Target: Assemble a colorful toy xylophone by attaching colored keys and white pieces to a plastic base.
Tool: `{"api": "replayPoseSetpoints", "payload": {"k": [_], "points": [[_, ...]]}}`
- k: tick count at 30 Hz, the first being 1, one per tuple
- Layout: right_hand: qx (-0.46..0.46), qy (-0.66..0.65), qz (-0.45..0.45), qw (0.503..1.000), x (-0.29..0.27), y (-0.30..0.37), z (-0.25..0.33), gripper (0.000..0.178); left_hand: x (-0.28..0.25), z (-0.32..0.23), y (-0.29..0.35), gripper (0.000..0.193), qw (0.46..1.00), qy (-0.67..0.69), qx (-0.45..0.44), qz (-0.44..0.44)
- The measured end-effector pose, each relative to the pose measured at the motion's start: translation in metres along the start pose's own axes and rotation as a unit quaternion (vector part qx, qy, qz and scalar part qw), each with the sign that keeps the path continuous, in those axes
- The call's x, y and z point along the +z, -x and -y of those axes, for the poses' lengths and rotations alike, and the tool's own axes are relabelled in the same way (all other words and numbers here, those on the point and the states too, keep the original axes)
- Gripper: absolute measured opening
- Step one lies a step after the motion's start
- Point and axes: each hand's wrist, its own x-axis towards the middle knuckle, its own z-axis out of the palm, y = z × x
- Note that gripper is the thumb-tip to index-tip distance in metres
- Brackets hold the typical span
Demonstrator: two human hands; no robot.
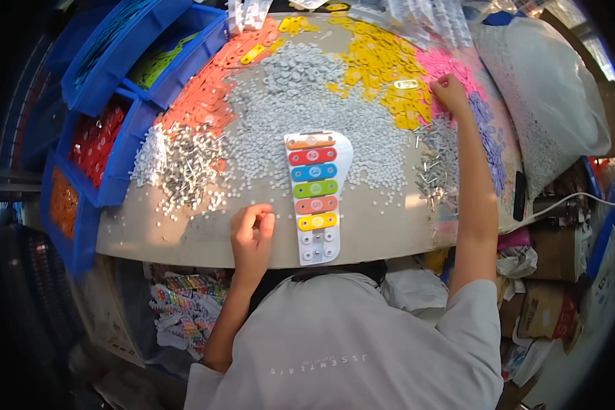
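In front of me a toy xylophone [318, 195] lies on the table, its white base carrying several coloured bars from orange at the far end to yellow nearer me. Its near end shows bare white base with small round washers. My left hand [251, 236] rests just left of it, fingers curled in; whatever they hold, if anything, is hidden. Far to the right, my right hand [449, 92] reaches into the heap of pink bars [451, 66], fingertips pinched together. I cannot make out what is between them. Yellow bars [383, 61] lie beside that hand.
White washers [314, 113] cover the table's middle. Metal pins [191, 164] lie left, more pins [434, 171] right. Salmon bars [205, 89] and purple bars [485, 126] flank them. Blue bins [109, 140] stand left; a large translucent bag [547, 89] stands right.
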Motion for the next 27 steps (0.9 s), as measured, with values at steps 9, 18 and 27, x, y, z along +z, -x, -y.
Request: {"api": "replayPoseSetpoints", "payload": {"k": [9, 18, 27], "points": [[-0.033, -0.232, -0.038, 0.971, -0.040, 0.047, -0.001, 0.021, -0.002, -0.005, -0.002, 0.014, 1.000, 0.003, 0.015, 0.014], [-0.059, -0.338, 0.177, 0.923, -0.079, 0.310, 0.200, 0.007, -0.001, -0.018, 0.017, 0.029, 0.995, 0.078, -0.043, 0.054], [-0.057, -0.359, 0.238, 0.901, -0.042, 0.356, 0.234, 0.010, 0.007, -0.025, 0.019, 0.048, 0.994, -0.006, 0.029, 0.103]]}}
